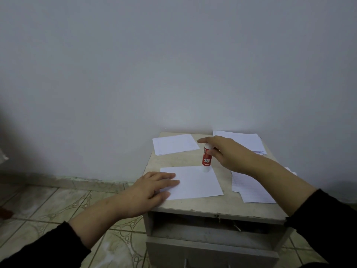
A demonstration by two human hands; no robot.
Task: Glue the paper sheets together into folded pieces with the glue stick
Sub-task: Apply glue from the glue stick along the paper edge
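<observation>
While left hand (152, 187) pins sheet (195, 182), right hand (226, 153) fingers grip glue stick (206, 158).

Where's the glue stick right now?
Head view, centre of the small table: the glue stick stands inverted in the right hand, tip on the sheet under the left hand.

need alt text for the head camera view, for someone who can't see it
A right hand holds a red glue stick tip-down on a white paper sheet that the left hand presses flat on a small table. More paper sheets lie around it, against a plain wall.
</observation>
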